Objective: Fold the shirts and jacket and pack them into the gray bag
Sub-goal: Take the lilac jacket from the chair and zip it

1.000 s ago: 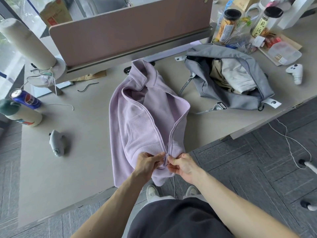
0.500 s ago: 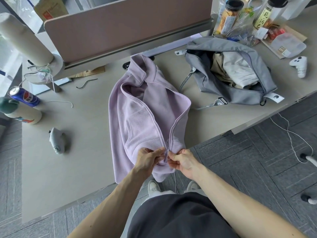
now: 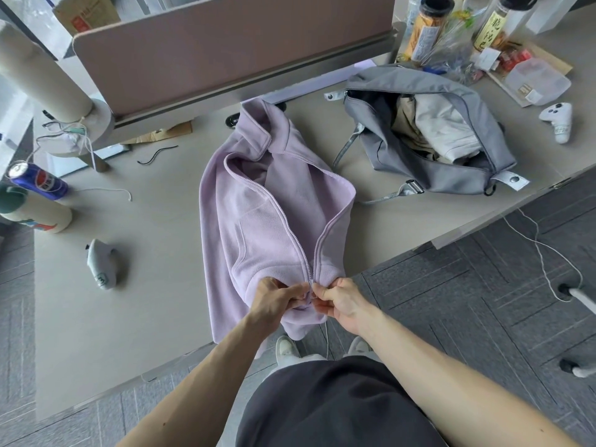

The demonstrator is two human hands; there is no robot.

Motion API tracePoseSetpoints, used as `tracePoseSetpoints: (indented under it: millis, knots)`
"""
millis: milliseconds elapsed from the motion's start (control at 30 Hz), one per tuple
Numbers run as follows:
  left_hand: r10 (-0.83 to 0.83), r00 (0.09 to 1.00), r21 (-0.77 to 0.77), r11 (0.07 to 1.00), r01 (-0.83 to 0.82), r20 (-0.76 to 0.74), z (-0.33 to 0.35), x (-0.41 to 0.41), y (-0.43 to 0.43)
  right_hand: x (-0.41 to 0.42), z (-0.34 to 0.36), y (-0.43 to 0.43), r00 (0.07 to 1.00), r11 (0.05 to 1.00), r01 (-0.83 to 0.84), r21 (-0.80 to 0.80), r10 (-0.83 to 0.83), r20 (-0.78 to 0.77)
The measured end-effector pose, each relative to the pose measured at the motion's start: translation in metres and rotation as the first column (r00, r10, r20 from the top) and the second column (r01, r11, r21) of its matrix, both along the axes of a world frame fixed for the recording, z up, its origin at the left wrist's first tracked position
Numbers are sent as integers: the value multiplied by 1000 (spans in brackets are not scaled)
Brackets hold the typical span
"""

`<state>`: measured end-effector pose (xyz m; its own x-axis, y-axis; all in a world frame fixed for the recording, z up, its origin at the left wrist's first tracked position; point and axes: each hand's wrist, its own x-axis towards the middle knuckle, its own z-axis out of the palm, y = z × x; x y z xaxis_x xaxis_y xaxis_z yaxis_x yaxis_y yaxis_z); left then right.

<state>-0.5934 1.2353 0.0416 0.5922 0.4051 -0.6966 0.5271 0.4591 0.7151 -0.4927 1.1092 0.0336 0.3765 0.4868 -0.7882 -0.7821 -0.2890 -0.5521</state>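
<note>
Both my left hand (image 3: 276, 300) and right hand (image 3: 342, 302) are pinching the jacket (image 3: 258, 221) hem; gray bag (image 3: 383, 146) sitting open nearby, fingers (image 3: 299, 288) hiding the slider.

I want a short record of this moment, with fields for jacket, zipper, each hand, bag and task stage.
jacket: lilac fleece jacket on the table, hem over the near edge
zipper: open, sides meeting only at the hem
left hand: pinches the hem left of the zipper base
right hand: pinches the hem right of the zipper base
bag: gray bag, open, right of the jacket, light clothes inside
stage: jacket not yet folded or packed
</note>
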Motion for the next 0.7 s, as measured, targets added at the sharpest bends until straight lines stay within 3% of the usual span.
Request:
tracePoseSetpoints:
  millis: [200, 467, 700]
  knots:
    - [-128, 989, 128, 982, 137, -74, 8, 4, -2, 0, 2, 2, 999, 998, -24, -54, 26, 30]
    - [-304, 937, 359, 866, 347, -173, 20, 4, 2, -12, -2, 10, 988, 969, -51, -243, 83, 126]
    - [-396, 912, 328, 852, 407, -103, 32, 3, 6, -13, 8, 18, 998, 964, 33, -264, -20, 55]
